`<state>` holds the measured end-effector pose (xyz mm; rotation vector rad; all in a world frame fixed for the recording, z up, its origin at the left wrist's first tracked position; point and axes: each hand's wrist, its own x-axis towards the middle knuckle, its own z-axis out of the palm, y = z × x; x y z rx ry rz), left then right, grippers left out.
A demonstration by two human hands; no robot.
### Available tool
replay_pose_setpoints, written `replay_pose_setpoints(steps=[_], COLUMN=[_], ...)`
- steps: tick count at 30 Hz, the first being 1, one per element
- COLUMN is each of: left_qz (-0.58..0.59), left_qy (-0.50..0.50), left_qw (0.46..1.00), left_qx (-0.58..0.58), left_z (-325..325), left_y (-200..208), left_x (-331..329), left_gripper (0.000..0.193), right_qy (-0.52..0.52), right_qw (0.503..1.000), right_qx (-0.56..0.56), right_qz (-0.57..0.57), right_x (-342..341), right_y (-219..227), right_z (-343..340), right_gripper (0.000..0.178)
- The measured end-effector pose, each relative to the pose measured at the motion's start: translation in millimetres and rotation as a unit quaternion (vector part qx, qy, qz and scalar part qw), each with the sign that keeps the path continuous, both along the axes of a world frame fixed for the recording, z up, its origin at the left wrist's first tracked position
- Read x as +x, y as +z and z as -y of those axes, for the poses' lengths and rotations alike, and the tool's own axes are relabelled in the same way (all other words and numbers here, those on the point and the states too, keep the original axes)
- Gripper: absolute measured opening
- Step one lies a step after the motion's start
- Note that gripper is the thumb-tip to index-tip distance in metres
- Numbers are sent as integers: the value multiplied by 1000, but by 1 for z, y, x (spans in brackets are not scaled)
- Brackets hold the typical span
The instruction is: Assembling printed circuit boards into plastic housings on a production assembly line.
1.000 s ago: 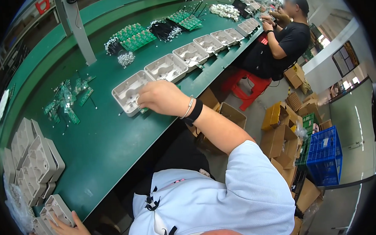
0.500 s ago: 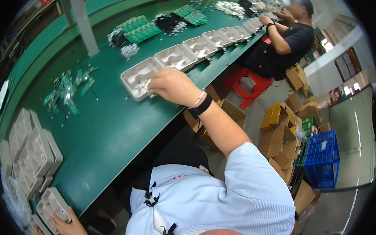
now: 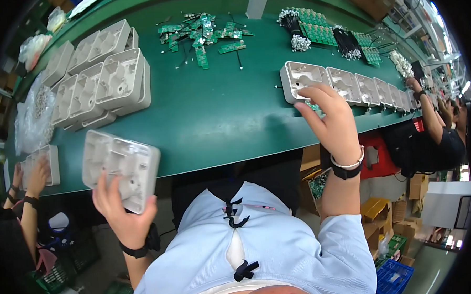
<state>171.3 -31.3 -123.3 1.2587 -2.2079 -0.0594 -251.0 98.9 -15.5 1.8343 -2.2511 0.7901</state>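
My left hand [image 3: 124, 217] grips a light grey plastic housing [image 3: 142, 151] with moulded compartments, its fingers inside and its thumb at the lower edge. The piece is tilted over the table's front edge. On the right, my right hand [image 3: 335, 122] hovers over the front of the nearest housing [image 3: 290, 80] in a row, thumb and fingers apart. A bit of green circuit board [image 3: 313, 108] shows beneath those fingers. Whether the fingertips touch the housing, I cannot tell.
Stacked grey housings [image 3: 122, 81] stand at left beside a clear plastic bag [image 3: 30, 124]. Loose green boards with wires [image 3: 205, 38] lie at the back; board panels [image 3: 317, 32] and wire bundles [image 3: 295, 34] sit farther right. Co-workers' hands [image 3: 37, 177] are at far left, another person [image 3: 439, 138] at right.
The view has swung left. My left hand, formerly by a housing at the table's lower left corner, now holds one raised. My right hand's fingers have spread apart at the first housing.
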Motion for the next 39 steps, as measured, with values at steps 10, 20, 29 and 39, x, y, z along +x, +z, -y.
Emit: replay_pose_setpoints(steps=[10, 20, 29, 39], left_qz=[-6, 39, 37, 43], left_qy=[-261, -277, -246, -244], left_qw=[964, 960, 968, 969], left_qx=[49, 11, 6, 0], left_z=[-36, -49, -54, -61], left_y=[54, 70, 72, 83], left_x=[-91, -153, -170, -169], left_gripper=[80, 78, 79, 80], right_qy=[-64, -133, 37, 156], right_qw=[989, 969, 375, 220], right_qx=[134, 195, 53, -16], right_qz=[4, 70, 925, 963], right_x=[-21, -57, -66, -31], right_y=[-23, -38, -32, 15], right_z=[137, 157, 147, 99], right_gripper=[31, 25, 6, 3])
